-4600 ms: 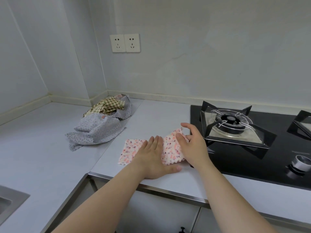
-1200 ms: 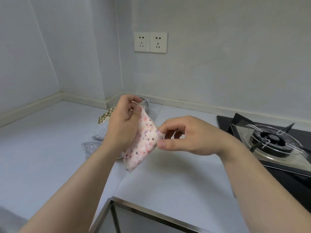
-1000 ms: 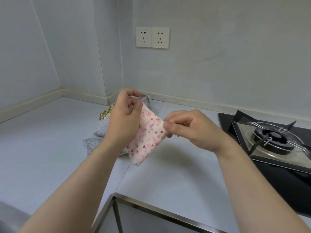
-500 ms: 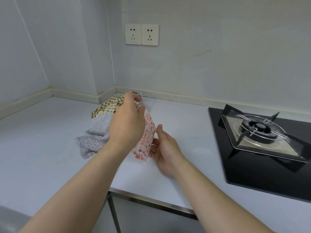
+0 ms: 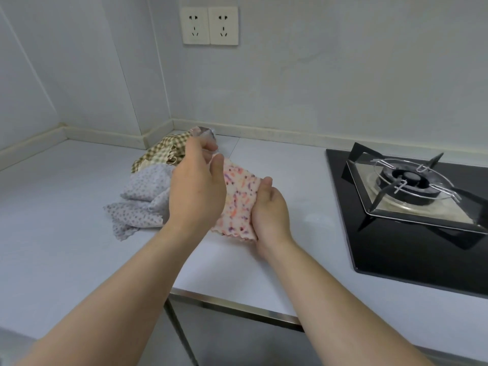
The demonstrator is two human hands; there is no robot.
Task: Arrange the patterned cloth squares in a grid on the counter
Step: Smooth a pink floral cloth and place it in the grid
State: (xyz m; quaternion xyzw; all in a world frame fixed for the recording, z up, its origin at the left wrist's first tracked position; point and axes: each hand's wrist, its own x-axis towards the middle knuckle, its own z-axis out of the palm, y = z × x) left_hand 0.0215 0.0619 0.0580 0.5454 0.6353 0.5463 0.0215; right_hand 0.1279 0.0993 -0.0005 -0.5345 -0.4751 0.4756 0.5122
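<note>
Both hands are on the pink speckled cloth (image 5: 239,199), held up just over the tabletop (image 5: 290,165), left of the hob (image 5: 396,260). The left hand (image 5: 196,191) has its grip pinched on the upper corner, thumb over the fabric. The right hand (image 5: 270,210) has its grip closed on the edge nearer the hob, thumb on top, fingers underneath. No square lies flat anywhere in shot, so I'd judge the grid has no first piece down yet.

Now the dangers. This fabric looks limp: let one corner go early and it folds under itself, landing creased. With nothing laid to line up against, it could go down skewed, and later squares would copy that slant. Set too close to the hob, the row runs out of room. And the left wrist hangs right by the pile (image 5: 150,191) on the side away from the hob, so a sweep there could drag the grey dotted cloth (image 5: 132,220) along.

Hard to read: the left hand covers part of the pink cloth, so its full outline is unknown. Whether its scalloped lower edge touches the tabletop, I can't tell. The checked cloth (image 5: 158,151) sits partly behind the fingers, the pile's count is anyone's guess, and the hob is cut off at the frame edge.
</note>
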